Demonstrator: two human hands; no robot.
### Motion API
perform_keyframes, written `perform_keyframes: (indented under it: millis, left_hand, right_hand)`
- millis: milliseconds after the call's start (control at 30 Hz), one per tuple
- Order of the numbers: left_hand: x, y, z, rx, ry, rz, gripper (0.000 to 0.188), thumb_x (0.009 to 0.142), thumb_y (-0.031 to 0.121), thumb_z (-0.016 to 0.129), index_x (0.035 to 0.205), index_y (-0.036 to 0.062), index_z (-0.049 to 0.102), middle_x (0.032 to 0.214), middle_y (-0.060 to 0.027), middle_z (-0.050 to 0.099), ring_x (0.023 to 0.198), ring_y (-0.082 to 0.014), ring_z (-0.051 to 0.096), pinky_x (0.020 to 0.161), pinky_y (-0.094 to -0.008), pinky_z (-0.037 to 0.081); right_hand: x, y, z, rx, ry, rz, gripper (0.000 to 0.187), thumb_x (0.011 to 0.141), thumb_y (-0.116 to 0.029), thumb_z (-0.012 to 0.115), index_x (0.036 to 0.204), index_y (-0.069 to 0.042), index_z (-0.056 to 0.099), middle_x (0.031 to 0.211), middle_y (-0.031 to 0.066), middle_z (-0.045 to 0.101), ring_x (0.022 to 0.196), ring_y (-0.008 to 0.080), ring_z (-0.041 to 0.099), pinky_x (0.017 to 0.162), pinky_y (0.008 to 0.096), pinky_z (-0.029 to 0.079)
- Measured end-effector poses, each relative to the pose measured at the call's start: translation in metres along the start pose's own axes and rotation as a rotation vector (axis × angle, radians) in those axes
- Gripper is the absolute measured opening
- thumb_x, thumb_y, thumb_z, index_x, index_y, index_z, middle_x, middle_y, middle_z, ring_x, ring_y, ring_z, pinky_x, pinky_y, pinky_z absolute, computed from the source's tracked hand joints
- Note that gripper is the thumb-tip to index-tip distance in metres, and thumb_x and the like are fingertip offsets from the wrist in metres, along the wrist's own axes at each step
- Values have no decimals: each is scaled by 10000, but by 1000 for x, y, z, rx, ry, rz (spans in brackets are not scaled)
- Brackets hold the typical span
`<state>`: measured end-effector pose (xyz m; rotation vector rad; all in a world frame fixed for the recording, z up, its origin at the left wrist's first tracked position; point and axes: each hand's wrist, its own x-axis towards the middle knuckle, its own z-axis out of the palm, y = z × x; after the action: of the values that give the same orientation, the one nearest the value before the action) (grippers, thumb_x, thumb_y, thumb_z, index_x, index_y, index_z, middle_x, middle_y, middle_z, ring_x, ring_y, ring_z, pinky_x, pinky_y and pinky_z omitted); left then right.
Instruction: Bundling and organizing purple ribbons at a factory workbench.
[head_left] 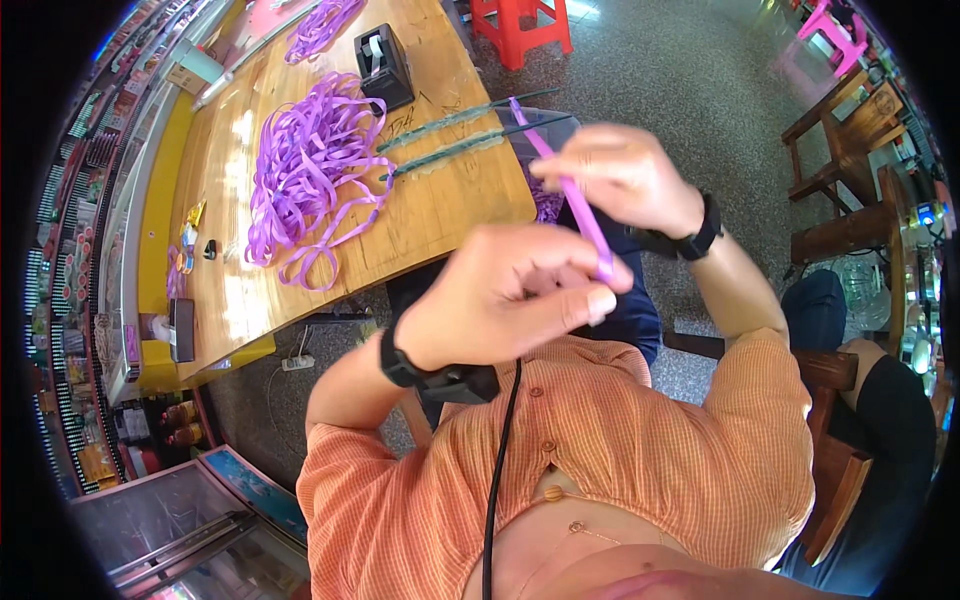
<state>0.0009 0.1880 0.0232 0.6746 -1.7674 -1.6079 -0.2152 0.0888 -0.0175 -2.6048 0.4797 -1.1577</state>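
A narrow strip of purple ribbon runs slantwise between my hands, past the table's right edge. My left hand pinches its near end between thumb and fingers. Further up the strip, my right hand, a little blurred, has its fingers closed on the ribbon. The far end reaches up toward two dark green rods that lie under clear tape and jut past the table edge. Left of the rods lies a big tangled pile of purple ribbon, with loose loops trailing toward me.
On the wooden table stands a black tape dispenser, with another ribbon bundle behind it. A red stool is beyond the table. At right are wooden chairs and a seated person's leg. A black cable hangs down my front.
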Motion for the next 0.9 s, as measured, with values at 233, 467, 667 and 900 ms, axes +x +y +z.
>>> perform_keyframes:
  millis: [233,467,667,900]
  left_hand:
    - [51,56,-77,324,599,304,218,923,133,665,1115,33,693,942,-52,722,681,-60,615,592,-211,490]
    - [107,-13,-124,725,475,133,211,881,200,689,1015,41,726,758,-93,702,685,-138,668,643,-280,523]
    - [130,-46,-141,940,335,77,208,886,223,600,928,61,722,810,-161,690,755,-338,673,713,-403,536]
    - [146,-110,-160,1294,183,315,237,858,237,555,754,87,707,795,-151,671,824,-345,648,760,-475,519]
  right_hand:
    - [98,82,-12,-77,135,90,155,929,-151,621,971,-50,731,931,130,718,888,289,684,780,357,537]
    - [85,195,31,2,-144,366,213,931,-112,621,1117,-55,706,1015,94,730,935,160,684,854,302,525]
    - [78,213,54,220,-210,554,214,908,-164,635,1085,-84,722,876,95,722,799,138,646,771,302,514]
    - [17,213,77,688,-384,880,256,921,-327,607,826,-97,671,669,-21,612,603,82,566,525,250,439]
